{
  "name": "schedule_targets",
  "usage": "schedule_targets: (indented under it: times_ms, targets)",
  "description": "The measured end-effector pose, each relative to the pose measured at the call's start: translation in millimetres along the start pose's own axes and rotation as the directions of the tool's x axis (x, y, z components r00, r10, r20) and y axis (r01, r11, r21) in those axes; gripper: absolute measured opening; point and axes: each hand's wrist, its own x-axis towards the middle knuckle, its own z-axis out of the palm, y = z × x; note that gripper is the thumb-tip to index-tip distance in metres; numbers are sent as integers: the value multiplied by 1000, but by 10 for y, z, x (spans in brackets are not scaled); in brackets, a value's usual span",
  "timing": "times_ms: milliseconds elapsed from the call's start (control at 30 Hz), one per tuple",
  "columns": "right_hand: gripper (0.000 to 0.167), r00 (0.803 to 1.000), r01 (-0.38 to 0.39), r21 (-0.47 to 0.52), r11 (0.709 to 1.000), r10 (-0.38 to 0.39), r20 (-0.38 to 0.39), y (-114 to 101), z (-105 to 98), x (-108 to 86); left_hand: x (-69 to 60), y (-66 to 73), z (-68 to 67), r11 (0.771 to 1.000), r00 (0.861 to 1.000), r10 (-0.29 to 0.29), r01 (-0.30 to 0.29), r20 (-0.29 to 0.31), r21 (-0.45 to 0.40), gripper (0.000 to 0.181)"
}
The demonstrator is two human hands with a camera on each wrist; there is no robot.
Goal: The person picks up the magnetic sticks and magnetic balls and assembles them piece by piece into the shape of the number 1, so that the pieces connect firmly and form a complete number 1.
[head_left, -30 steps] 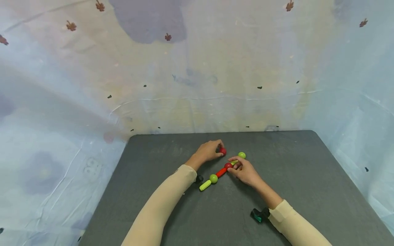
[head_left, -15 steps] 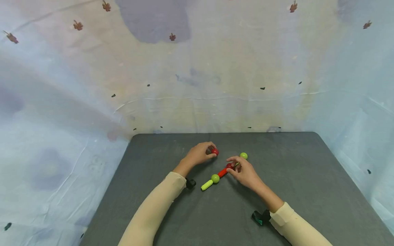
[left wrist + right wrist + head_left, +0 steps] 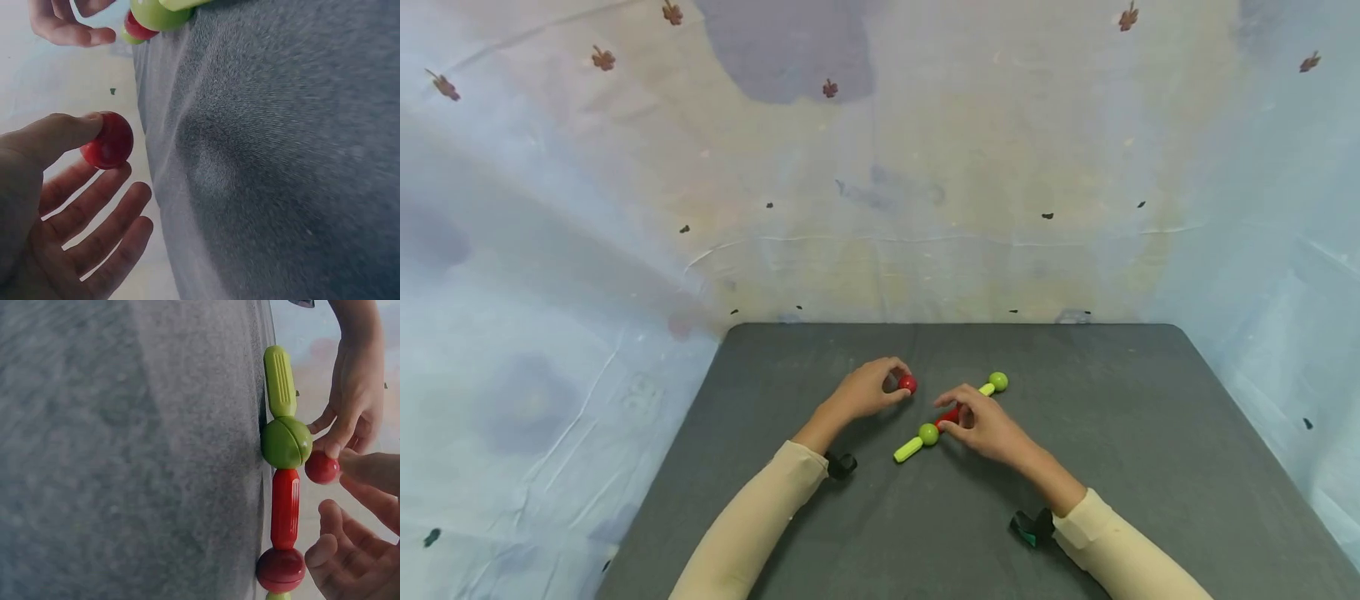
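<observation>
My left hand pinches a red ball between thumb and fingers, to the left of a toy chain. The left wrist view shows the same red ball at the thumb tip, the other fingers spread. On the table lies the chain: a yellow-green rod, a green ball, a red rod, a red ball, then a second yellow-green rod and green ball. Above its middle my right hand hovers, fingers loosely bent, partly hiding the chain's red ball in the head view.
The dark grey table reaches back to a pale patterned sheet, which hangs behind it and along both sides. Black straps with small devices are on both wrists, the right one near the tabletop.
My left hand has carried the red ball leftward, away from the chain, and slightly nearer. My right hand has shifted a little left along the chain, from its red ball towards the red rod.
</observation>
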Motion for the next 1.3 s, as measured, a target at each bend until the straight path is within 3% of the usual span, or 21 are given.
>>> schedule_targets:
  times_ms: [333, 900, 1300]
  targets:
    - [34, 991, -12, -13, 1000, 13, 137, -81, 37, 50, -348, -18, -54, 999, 1000, 10, -11, 24, 34, 36]
    - [30, 974, 59, -181, 982, -16, 227, -115, 149, 132, -820, 18, -50, 998, 995, 13, -19, 98, 56, 29]
    - [27, 970, 61, -251, 966, 2, 243, -145, 218, 131, -991, 60, 1, 998, 983, 12, -22, 185, 55, 32]
